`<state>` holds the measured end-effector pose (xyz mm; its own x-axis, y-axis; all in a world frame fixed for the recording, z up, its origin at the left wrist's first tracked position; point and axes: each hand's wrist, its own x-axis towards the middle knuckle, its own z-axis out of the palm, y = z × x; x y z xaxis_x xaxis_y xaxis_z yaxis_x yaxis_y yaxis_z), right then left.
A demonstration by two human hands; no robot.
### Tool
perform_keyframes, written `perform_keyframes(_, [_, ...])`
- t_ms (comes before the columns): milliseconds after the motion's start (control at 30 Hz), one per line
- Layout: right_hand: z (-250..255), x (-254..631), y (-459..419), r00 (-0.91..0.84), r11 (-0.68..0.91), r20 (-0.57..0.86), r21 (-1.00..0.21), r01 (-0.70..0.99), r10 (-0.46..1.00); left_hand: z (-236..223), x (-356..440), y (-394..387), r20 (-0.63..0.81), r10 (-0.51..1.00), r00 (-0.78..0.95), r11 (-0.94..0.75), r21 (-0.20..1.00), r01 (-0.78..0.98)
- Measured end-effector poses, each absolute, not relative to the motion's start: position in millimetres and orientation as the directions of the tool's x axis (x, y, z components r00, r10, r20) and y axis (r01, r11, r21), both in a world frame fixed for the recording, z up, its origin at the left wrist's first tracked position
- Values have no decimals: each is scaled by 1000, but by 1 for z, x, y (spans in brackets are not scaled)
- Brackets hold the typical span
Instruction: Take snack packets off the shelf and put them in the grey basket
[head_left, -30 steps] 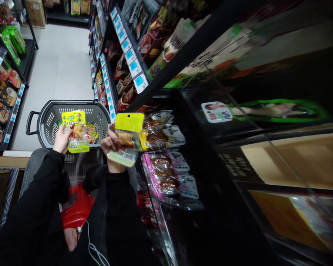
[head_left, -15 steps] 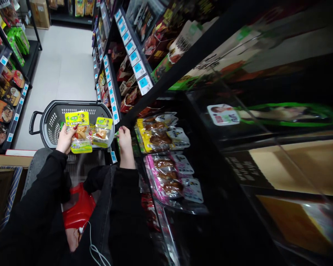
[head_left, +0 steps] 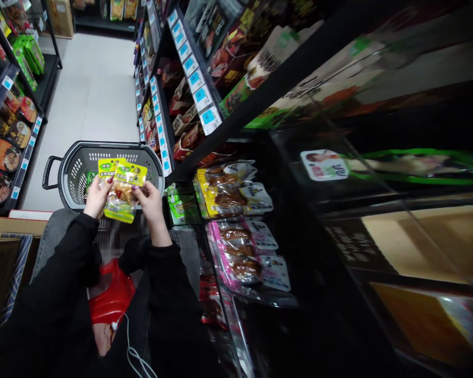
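Observation:
Over a grey shopping basket (head_left: 69,170) with perforated walls, both hands hold yellow-and-clear snack packets (head_left: 120,194) that overlap each other. My left hand (head_left: 97,198) is closed on the left edge of the packets, thumb on the front. From the other side, my right hand (head_left: 150,203) pinches the right edge between thumb and fingers. Pale brown food shows through the clear middle of the front packet. Part of a green packet (head_left: 91,179) is visible in the basket behind my left hand; the rest of the basket's contents are hidden.
Green packets (head_left: 180,207), yellow-edged packets (head_left: 226,191) and pink-edged packets (head_left: 242,254) lie in the shelf bins at right. Shelving with price tags (head_left: 195,79) runs along the aisle floor (head_left: 89,89). A red stool (head_left: 112,294) stands below me; cardboard boxes (head_left: 19,226) are at left.
My right hand has moved left from beside the shelf and now grips the packets. The separate right-hand packet has come in against the one in my left hand.

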<state>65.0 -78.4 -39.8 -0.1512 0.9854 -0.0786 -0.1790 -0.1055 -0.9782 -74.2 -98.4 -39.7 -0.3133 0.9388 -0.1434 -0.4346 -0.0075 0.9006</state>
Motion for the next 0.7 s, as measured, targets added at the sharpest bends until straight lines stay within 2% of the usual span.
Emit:
perform_keyframes(167, [-38, 88, -72, 162, 51, 10, -967, -251, 987, -39, -78, -96, -150, 937, -315, -10, 891, -455])
perform_keyframes(267, [-36, 101, -70, 224, 112, 52, -958, -265, 973, -39, -80, -96, -165, 934, -318, -3, 885, -465])
perform_keyframes(533, [-32, 106, -70, 200, 110, 39, -927, -360, 979, -37, -80, -97, -138, 950, -280, -5, 891, -455])
perform_keyframes(700, [-19, 108, -75, -29, -103, -103, -850, -517, 994, -39, -81, -97, -133, 954, -270, -1, 896, -444])
